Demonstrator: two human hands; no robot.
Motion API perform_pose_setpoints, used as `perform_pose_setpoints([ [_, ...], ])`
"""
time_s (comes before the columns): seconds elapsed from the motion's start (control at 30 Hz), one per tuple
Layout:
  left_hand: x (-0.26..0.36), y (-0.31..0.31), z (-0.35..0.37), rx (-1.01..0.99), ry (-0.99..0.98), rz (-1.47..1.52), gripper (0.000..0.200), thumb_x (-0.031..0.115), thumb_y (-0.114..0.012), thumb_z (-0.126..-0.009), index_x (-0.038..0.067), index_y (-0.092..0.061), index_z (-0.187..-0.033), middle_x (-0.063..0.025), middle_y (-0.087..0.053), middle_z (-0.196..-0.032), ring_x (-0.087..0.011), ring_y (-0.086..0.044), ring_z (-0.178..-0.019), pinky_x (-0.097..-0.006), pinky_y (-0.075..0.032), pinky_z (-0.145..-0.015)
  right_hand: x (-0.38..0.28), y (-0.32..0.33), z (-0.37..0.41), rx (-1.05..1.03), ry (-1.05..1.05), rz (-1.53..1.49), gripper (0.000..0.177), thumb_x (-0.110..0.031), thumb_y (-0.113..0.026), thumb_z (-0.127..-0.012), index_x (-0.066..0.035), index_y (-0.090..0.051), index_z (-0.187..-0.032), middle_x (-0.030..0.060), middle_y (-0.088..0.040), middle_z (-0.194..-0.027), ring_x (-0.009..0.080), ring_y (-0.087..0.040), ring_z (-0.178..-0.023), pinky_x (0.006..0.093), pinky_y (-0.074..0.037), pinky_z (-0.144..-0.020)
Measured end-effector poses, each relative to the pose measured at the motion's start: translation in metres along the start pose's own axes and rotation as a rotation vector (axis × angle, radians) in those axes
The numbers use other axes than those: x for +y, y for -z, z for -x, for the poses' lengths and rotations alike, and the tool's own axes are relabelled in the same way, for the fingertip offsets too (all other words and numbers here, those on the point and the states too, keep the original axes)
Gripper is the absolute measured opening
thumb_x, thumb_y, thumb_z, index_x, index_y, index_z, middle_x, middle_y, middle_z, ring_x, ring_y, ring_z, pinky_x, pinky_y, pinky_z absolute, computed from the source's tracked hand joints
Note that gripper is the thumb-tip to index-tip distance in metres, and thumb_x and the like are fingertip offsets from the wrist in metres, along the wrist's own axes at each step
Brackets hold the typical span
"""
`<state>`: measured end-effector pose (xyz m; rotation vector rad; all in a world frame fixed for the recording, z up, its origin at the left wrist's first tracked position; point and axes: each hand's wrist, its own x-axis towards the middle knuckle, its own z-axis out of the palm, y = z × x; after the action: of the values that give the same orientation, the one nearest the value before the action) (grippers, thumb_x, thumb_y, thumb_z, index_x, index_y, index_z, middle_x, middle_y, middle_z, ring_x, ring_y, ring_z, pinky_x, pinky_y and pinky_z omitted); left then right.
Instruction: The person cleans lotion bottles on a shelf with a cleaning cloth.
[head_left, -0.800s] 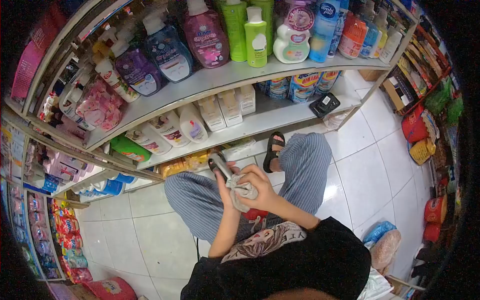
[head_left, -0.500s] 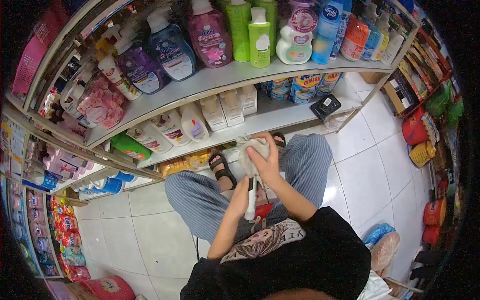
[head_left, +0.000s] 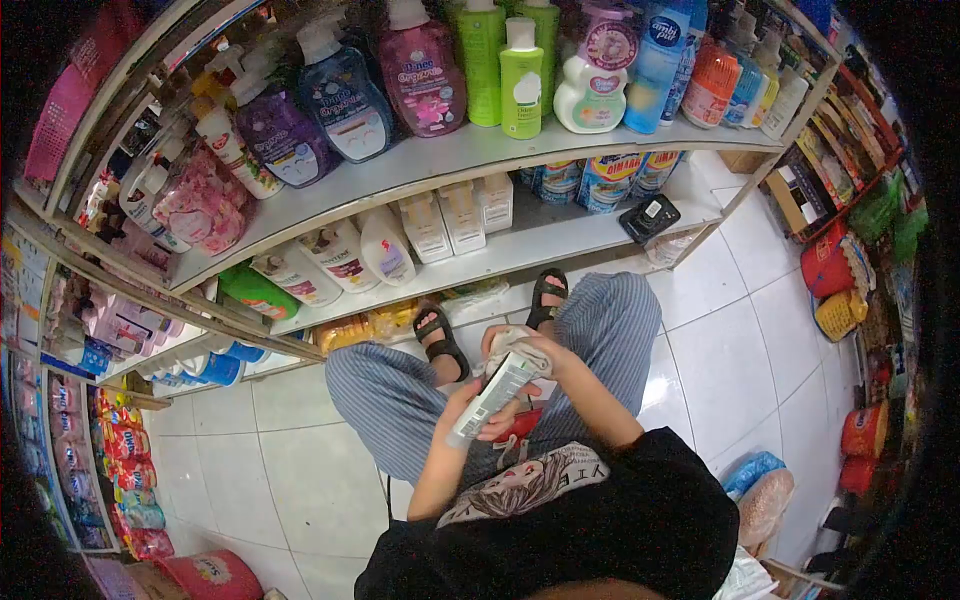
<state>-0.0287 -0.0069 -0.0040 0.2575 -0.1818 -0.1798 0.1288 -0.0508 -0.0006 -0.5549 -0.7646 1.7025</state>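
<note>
My left hand (head_left: 460, 408) is closed around a slim pale box (head_left: 492, 402) with small print and green marks on its face. It lies slanted above my lap, its lower end nearer my body. My right hand (head_left: 550, 355) grips a crumpled off-white cloth (head_left: 520, 345), which touches the upper end of the box. Some fingers of both hands are hidden behind the box and cloth.
In front stands a curved shelf (head_left: 450, 158) with pump bottles (head_left: 425, 75) above and shampoo bottles (head_left: 337, 257) and white cartons (head_left: 460, 215) below. A black device (head_left: 650, 218) sits on the lower shelf. Bagged goods (head_left: 765, 490) lie at right.
The box has turned from its narrow edge to its broad face and tilted to the right. The right hand and cloth have moved lower, toward my body.
</note>
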Motion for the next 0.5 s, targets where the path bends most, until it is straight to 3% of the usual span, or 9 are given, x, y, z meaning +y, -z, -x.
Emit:
perform_pose_setpoints([
  [0.03,-0.003,0.000,-0.001,-0.039,0.010,0.014,0.079,0.051,-0.041,-0.072,-0.008,-0.014,-0.118,-0.0036,-0.034,-0.059,-0.0095,-0.032,-0.040,-0.0190,-0.025,-0.031,-0.002,0.004,-0.003,-0.001,0.001,0.000,0.039,-0.032,-0.053,-0.067,0.000,-0.046,-0.089,0.0070,-0.051,-0.082,0.0112,-0.050,-0.077,0.0202,-0.039,-0.067],
  [0.1,-0.006,0.000,-0.001,-0.080,0.025,0.023,0.080,0.051,-0.041,-0.072,-0.007,-0.011,-0.119,-0.0039,-0.033,-0.059,-0.0094,-0.032,-0.041,-0.0188,-0.025,-0.030,-0.004,0.019,-0.012,-0.392,-0.008,0.166,0.035,-0.030,-0.052,-0.068,-0.001,-0.047,-0.088,0.0065,-0.051,-0.083,0.0109,-0.050,-0.077,0.0198,-0.039,-0.068],
  [0.13,-0.009,0.002,0.000,-0.109,0.013,0.100,0.082,0.051,-0.042,-0.071,-0.006,-0.009,-0.120,-0.0038,-0.032,-0.060,-0.0092,-0.031,-0.041,-0.0184,-0.025,-0.030,-0.006,0.026,-0.012,-0.416,-0.114,0.151,0.029,-0.022,-0.050,-0.070,0.001,-0.048,-0.087,0.0070,-0.051,-0.084,0.0120,-0.049,-0.077,0.0210,-0.039,-0.069],
  [0.17,-0.012,0.005,0.002,-0.138,0.002,0.178,0.083,0.051,-0.042,-0.071,-0.005,-0.007,-0.121,-0.0038,-0.032,-0.060,-0.0090,-0.031,-0.041,-0.0180,-0.025,-0.030,-0.007,0.031,-0.006,-0.413,-0.112,0.152,0.029,-0.022,-0.050,-0.070,0.001,-0.048,-0.087,0.0070,-0.051,-0.084,0.0120,-0.049,-0.077,0.0210,-0.039,-0.069],
  [0.27,-0.012,0.025,0.001,-0.278,0.026,0.158,0.074,0.050,-0.044,-0.070,0.000,-0.019,-0.119,-0.0031,-0.031,-0.059,-0.0090,-0.030,-0.041,-0.0176,-0.026,-0.030,-0.023,0.019,0.008,0.038,-0.254,0.344,0.036,-0.026,-0.056,-0.061,0.006,-0.051,-0.078,0.0101,-0.050,-0.077,0.0170,-0.047,-0.073,0.0246,-0.036,-0.066],
  [0.33,-0.010,0.024,0.006,-0.337,0.001,0.105,0.069,0.049,-0.044,-0.071,0.002,-0.025,-0.118,-0.0028,-0.030,-0.059,-0.0091,-0.030,-0.042,-0.0179,-0.027,-0.030,-0.031,0.037,0.005,-0.165,-0.220,0.298,0.035,-0.024,-0.055,-0.061,0.006,-0.051,-0.077,0.0102,-0.050,-0.077,0.0170,-0.048,-0.073,0.0252,-0.036,-0.067],
  [0.37,-0.007,0.022,0.012,-0.242,-0.072,0.052,0.063,0.046,-0.045,-0.072,0.003,-0.029,-0.115,-0.0048,-0.035,-0.062,-0.0106,-0.036,-0.045,-0.0187,-0.029,-0.030,-0.032,0.046,0.003,-0.363,-0.187,0.250,0.033,-0.023,-0.055,-0.061,0.006,-0.051,-0.077,0.0102,-0.050,-0.077,0.0169,-0.048,-0.074,0.0258,-0.037,-0.068],
  [0.43,0.001,0.011,0.017,-0.148,-0.151,-0.007,0.057,0.044,-0.045,-0.072,0.005,-0.034,-0.112,-0.0068,-0.039,-0.066,-0.0121,-0.041,-0.048,-0.0194,-0.031,-0.030,-0.027,0.052,0.006,-0.341,-0.085,0.285,0.031,-0.023,-0.055,-0.061,0.004,-0.051,-0.076,0.0095,-0.050,-0.075,0.0167,-0.048,-0.076,0.0269,-0.038,-0.069],
  [0.5,0.005,-0.009,0.019,0.664,-0.473,-0.324,0.051,0.039,-0.046,-0.074,0.004,-0.036,-0.109,-0.0102,-0.048,-0.080,-0.0170,-0.050,-0.064,-0.0215,-0.040,-0.040,-0.010,0.049,0.014,0.233,0.091,0.111,0.024,-0.010,-0.054,-0.067,-0.002,-0.049,-0.089,0.0066,-0.051,-0.078,0.0140,-0.048,-0.076,0.0227,-0.036,-0.071],
])
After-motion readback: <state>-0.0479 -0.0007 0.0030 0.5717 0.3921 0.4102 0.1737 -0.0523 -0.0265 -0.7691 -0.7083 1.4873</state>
